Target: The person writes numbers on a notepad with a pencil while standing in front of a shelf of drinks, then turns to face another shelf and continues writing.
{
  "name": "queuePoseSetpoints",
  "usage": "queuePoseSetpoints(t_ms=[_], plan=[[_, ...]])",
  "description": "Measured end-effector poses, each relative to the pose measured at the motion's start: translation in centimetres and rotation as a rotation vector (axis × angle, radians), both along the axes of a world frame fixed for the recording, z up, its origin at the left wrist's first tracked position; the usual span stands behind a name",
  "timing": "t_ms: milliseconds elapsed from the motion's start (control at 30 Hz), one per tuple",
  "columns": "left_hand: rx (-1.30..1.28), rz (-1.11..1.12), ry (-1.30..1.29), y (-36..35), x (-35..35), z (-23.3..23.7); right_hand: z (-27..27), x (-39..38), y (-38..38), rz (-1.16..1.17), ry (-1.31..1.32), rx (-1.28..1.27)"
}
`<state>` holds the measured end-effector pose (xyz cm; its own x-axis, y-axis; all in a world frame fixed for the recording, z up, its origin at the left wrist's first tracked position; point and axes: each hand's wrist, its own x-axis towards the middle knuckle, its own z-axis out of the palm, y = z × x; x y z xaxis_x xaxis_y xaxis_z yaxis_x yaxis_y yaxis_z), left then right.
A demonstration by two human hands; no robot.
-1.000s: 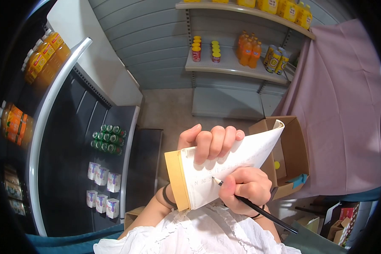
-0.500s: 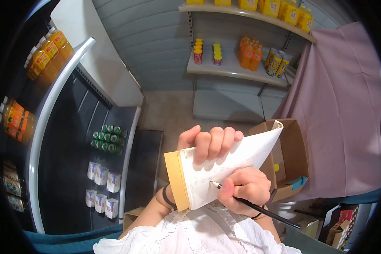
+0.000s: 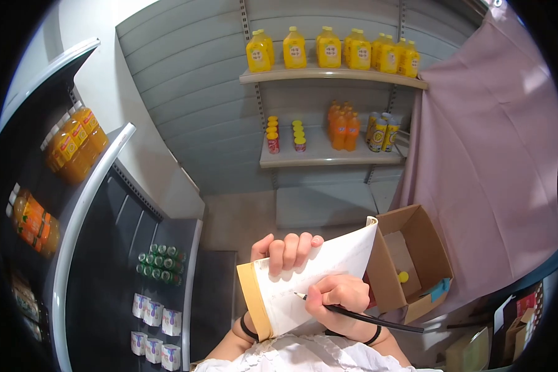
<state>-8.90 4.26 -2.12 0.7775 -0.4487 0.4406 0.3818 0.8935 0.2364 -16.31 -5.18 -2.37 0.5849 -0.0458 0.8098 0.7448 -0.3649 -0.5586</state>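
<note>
One left hand (image 3: pixel 284 253) and one right hand (image 3: pixel 340 302) at a notebook (image 3: pixel 319 266), a black pencil (image 3: pixel 381 321) on its page

Both bare hands are closed on something. The left hand grips the notebook, its fingers folded over the far edge onto the white page. The right hand pinches the pencil, with the pale, sharpened tip at the page, near faint writing, and the dark shaft slanting down to the right. The notebook is tilted in front of the person's white top (image 3: pixel 335 356), with a yellow strip along its left side. Each wrist wears a dark band.

Just right of the notebook is an open cardboard box (image 3: pixel 429 251) with a small round yellow item (image 3: pixel 403 277) inside and a blue patch (image 3: pixel 440 289) at its near right corner. A dusty-pink cloth (image 3: pixel 483 142) hangs beyond it.

On the far wall, an upper shelf (image 3: pixel 328 74) carries yellow bottles (image 3: pixel 294 51). The shelf below (image 3: pixel 316 157) holds, left to right, small yellow-topped cans (image 3: pixel 299 142), orange bottles (image 3: pixel 351 134) and taller patterned cans (image 3: pixel 390 135).

At left, dark shelving (image 3: pixel 74 235) with a pale edge holds amber juice bottles (image 3: pixel 74 146), green cans (image 3: pixel 161 263) and six white packs (image 3: pixel 153 314).
</note>
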Motion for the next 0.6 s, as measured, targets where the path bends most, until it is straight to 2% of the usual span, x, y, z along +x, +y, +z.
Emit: queuePoseSetpoints(t_ms=[133,433,533,600], plan=[[-0.083,-0.023,0.019,0.0,0.4,0.0,-0.2,0.1,-0.2,-0.054,0.013,0.036],[-0.034,-0.013,0.087,-0.4,-0.5,0.9,0.6,-0.6,-0.8,-0.006,-0.015,-0.005],[0.04,-0.052,0.317,0.3,-1.8,1.9,0.5,-0.4,-0.6,0.061,-0.101,0.04],[0.041,-0.037,0.309,0.5,-2.1,1.8,0.6,-0.5,-0.6,0.063,-0.091,0.038]])
